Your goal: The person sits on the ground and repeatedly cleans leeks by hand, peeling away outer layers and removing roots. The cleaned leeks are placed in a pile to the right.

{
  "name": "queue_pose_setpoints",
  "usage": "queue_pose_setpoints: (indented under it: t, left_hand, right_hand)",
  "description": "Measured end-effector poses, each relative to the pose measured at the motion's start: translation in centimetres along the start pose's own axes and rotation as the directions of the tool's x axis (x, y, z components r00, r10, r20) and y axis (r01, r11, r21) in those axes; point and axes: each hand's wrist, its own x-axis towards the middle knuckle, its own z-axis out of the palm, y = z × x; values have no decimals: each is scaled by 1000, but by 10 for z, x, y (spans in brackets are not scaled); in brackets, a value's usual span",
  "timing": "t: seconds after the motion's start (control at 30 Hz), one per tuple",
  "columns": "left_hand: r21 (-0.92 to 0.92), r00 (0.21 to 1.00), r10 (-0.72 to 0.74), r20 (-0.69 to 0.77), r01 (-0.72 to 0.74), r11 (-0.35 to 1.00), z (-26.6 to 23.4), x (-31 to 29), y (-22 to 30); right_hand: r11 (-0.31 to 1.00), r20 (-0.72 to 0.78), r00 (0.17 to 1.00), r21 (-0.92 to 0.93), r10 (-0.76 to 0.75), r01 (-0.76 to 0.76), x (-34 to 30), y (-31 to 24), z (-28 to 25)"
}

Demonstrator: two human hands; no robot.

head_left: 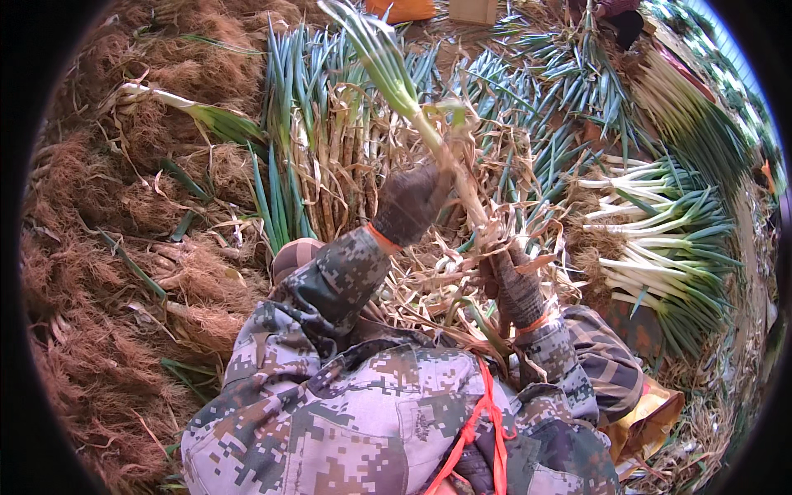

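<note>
While the dark-knit-gloved left hand (410, 202) holds its fingers closed around a long, green-topped onion stalk (424, 125) slanted above tan, papery husks (421, 289), the dark-knit-gloved right hand (513, 285) meets the stalk's lower end, finger closure indeterminable.

Pale tan ground (701, 421), littered with dry leaf scraps; broad heap of unpeeled green onions with shaggy reddish-brown roots (107, 346) to left of gloved left hand (410, 202); row of blue-green-topped onions with brown, dry-skinned stalks (330, 157) beyond same hand; loose papery beige husks (421, 285) below and between both hands; cleaned white-stalked onions with dark green leaves (660, 247), piled sideways, to right of gloved right hand (516, 285)
</note>
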Motion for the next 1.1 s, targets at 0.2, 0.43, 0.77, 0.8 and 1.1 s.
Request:
queue_pose_setpoints:
  t: [0.2, 0.43, 0.77, 0.8, 1.1]
  left_hand:
    - [-271, 841, 318, 437, -215, 938, 4, -43, 40]
    - [-424, 298, 310, 903, 493, 760, 17, -73, 51]
    - [-876, 723, -625, 296, 467, 125, -33, 31, -98]
    - [-902, 691, -677, 255, 422, 90, -26, 35, -101]
    - [-874, 707, -676, 206, 444, 198, -19, 25, -94]
  right_hand:
    - [980, 135, 972, 20, 192, -196, 0, 11, 2]
    - [956, 159, 983, -289, 94, -44, 10, 5, -3]
    - [701, 257, 966, -686, -19, 196, 23, 12, 13]
    - [620, 281, 960, -756, 18, 209, 21, 10, 13]
    - [491, 148, 835, -749, -530, 444, 83, -56, 31]
